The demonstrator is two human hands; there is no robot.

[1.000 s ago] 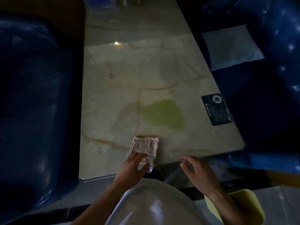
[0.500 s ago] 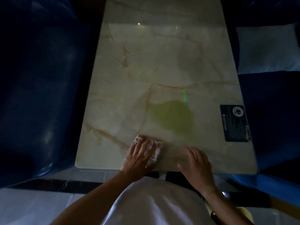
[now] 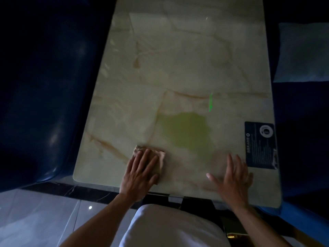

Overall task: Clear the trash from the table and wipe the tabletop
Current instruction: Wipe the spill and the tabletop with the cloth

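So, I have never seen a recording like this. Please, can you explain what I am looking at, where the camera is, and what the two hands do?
No machine here: a person wears a camera on the head, looking forward and down, so you see their own arms from above. In front is a marble-patterned table between dark blue seats. The left hand lies flat on a folded cloth, pressing it onto the tabletop. The right hand lies open on the table and holds nothing. A greenish patch shows beyond the cloth; whether it is a spill or only light, I cannot tell. A dark sticker sits at the right edge, and a pale cushion lies on the right seat.
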